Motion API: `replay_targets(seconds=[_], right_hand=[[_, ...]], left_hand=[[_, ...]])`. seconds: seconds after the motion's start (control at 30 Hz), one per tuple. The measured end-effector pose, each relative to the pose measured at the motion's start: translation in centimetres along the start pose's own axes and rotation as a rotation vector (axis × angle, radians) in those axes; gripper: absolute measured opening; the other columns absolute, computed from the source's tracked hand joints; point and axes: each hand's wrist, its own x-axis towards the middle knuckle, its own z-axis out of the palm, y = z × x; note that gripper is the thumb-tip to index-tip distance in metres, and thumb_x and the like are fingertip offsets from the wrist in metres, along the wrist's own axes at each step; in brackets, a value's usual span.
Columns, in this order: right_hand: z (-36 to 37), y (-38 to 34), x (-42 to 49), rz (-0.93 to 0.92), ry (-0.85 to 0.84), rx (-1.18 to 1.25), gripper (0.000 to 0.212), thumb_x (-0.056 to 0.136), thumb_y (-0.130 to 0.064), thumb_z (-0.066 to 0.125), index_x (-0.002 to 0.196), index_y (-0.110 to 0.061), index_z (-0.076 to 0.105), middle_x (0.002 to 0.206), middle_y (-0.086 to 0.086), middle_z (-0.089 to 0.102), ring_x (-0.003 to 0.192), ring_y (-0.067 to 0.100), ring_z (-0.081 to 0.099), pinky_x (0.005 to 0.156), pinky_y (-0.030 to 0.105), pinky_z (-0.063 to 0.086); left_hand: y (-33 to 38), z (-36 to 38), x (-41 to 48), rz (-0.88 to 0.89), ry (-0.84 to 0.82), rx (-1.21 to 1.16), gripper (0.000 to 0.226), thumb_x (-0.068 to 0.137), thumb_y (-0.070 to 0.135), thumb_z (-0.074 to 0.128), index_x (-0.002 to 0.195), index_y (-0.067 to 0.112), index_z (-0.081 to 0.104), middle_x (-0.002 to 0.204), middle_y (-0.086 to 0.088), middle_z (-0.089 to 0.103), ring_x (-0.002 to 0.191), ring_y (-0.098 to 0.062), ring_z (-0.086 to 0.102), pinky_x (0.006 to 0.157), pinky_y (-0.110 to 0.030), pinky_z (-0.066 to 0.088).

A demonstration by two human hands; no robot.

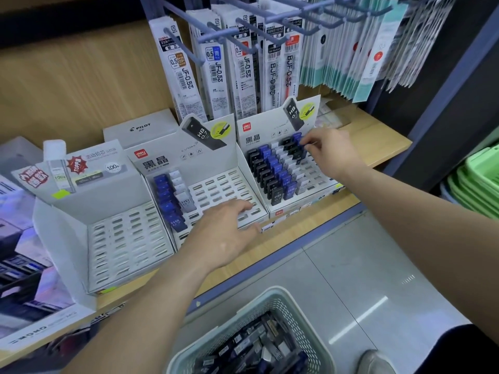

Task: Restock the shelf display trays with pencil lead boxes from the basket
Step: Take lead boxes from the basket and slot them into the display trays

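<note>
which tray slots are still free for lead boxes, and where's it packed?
Left tray: every slot bare. Middle tray: only the two left columns hold boxes; the rest is bare, with the left hand resting on its front. Right tray: left columns packed; bare slots at front right, below the right hand, which pinches a blue box.

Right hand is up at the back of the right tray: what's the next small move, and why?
Probably press the blue box pinched in the right hand down into its slot in the right tray. It sits at the back row, with empty slots alongside.
</note>
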Motion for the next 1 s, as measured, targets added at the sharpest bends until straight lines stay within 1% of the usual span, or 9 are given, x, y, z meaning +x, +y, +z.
replay_targets(seconds=[0.13,0.23,0.37,0.47,0.6,0.73,0.87,0.93,1.0], right_hand=[[-1.3,-0.3,-0.9,0.016,0.055,0.020,0.018,0.096,-0.017,0.061,0.111,-0.016,0.071,0.107,0.002,0.070,0.091,0.018,0.066,0.080,0.031,0.052],[-2.8,-0.7,-3.2,0.024,0.079,0.051,0.014,0.095,-0.023,0.064,0.107,-0.018,0.070,0.102,-0.003,0.068,0.087,0.016,0.066,0.073,0.027,0.048],[-4.2,-2.0,-8.6,0.045,-0.042,0.113,0.014,0.093,-0.029,0.068,0.105,-0.023,0.068,0.099,-0.010,0.065,0.085,0.006,0.062,0.064,0.016,0.044],[-4.0,-2.7,-13.3,0.073,-0.173,0.135,0.008,0.092,-0.030,0.069,0.099,-0.028,0.069,0.093,-0.018,0.065,0.080,0.001,0.062,0.059,0.006,0.040],[-0.4,-2.1,-19.4,0.100,-0.227,0.154,0.009,0.090,-0.022,0.070,0.098,-0.022,0.068,0.092,-0.009,0.067,0.078,0.007,0.064,0.068,0.015,0.047],[6.0,0.6,-25.7,0.230,-0.387,0.111,0.033,0.094,-0.031,0.066,0.122,-0.016,0.061,0.111,0.001,0.061,0.085,0.016,0.060,0.079,0.028,0.047],[10.9,2.6,-30.3,0.295,-0.514,0.046,0.049,0.097,-0.038,0.058,0.139,-0.017,0.047,0.126,0.003,0.055,0.098,0.020,0.057,0.088,0.034,0.048],[12.6,3.0,-31.3,0.331,-0.521,0.054,0.049,0.098,-0.036,0.054,0.142,-0.016,0.044,0.133,0.007,0.051,0.106,0.027,0.059,0.090,0.037,0.048],[14.0,3.3,-31.8,0.373,-0.507,0.058,0.046,0.100,-0.034,0.049,0.141,-0.014,0.043,0.135,0.011,0.046,0.104,0.034,0.059,0.089,0.042,0.049]], left_hand=[[-0.2,-0.3,-0.6,0.025,0.001,-0.021,0.051,0.093,0.049,0.062,0.139,0.032,0.051,0.141,0.011,0.055,0.128,-0.010,0.051,0.109,-0.034,0.042],[-0.5,-0.9,-1.9,0.052,0.004,-0.035,0.042,0.093,0.048,0.063,0.131,0.032,0.056,0.131,0.013,0.060,0.118,-0.007,0.055,0.103,-0.032,0.045],[-1.5,-1.2,-4.7,0.061,0.000,-0.075,0.028,0.092,0.042,0.066,0.118,0.032,0.061,0.111,0.017,0.064,0.103,-0.003,0.059,0.094,-0.031,0.050],[-2.8,0.4,-7.4,0.044,-0.066,-0.092,0.024,0.092,0.036,0.068,0.114,0.031,0.062,0.105,0.016,0.065,0.095,-0.002,0.060,0.089,-0.029,0.051],[-5.6,4.5,-11.3,0.009,-0.221,-0.047,0.025,0.092,0.033,0.069,0.115,0.026,0.062,0.103,0.013,0.064,0.091,-0.004,0.062,0.087,-0.031,0.053],[-8.8,10.0,-14.4,-0.092,-0.381,-0.046,0.024,0.093,0.035,0.068,0.113,0.025,0.060,0.108,0.009,0.062,0.095,-0.013,0.060,0.091,-0.038,0.052],[-10.6,15.6,-15.6,-0.191,-0.439,-0.008,0.041,0.092,0.041,0.068,0.127,0.023,0.057,0.124,0.006,0.060,0.107,-0.015,0.058,0.091,-0.029,0.047],[-11.3,18.2,-15.7,-0.252,-0.465,-0.005,0.052,0.089,0.045,0.070,0.134,0.024,0.053,0.132,0.003,0.059,0.113,-0.019,0.059,0.097,-0.034,0.048],[-11.9,20.5,-15.6,-0.286,-0.513,0.003,0.063,0.087,0.048,0.071,0.140,0.024,0.048,0.136,0.001,0.057,0.109,-0.019,0.061,0.093,-0.036,0.051]])
